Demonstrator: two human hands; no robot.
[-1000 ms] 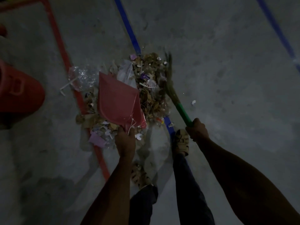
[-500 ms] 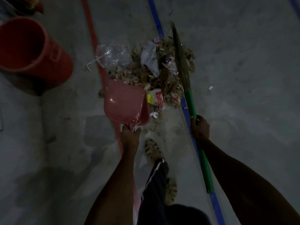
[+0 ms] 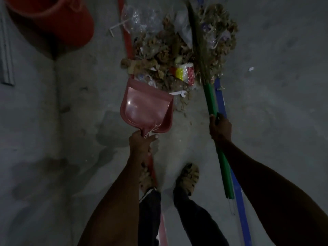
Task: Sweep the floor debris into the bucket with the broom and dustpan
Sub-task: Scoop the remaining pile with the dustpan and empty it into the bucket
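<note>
A pink dustpan (image 3: 145,105) lies on the concrete floor, its open mouth against the near edge of a debris pile (image 3: 179,50) of dry leaves, paper scraps and plastic wrappers. My left hand (image 3: 142,142) grips the dustpan's handle. The pan looks empty inside. My right hand (image 3: 220,126) grips the green shaft of the broom (image 3: 211,98), whose straw bristles lie along the right side of the pile. A red bucket (image 3: 58,20) stands at the top left, partly cut off by the frame.
A red floor line (image 3: 126,39) and a blue floor line (image 3: 220,96) run away from me under the pile. Clear crumpled plastic (image 3: 140,18) lies at the pile's far left. My two sandalled feet (image 3: 188,178) stand just behind the dustpan. A metal strip (image 3: 6,50) lies far left.
The dustpan has been drawn back and set down at the pile's near edge, inside facing up. The broom shifted to the pile's right side. The view dropped, so the bucket sits higher.
</note>
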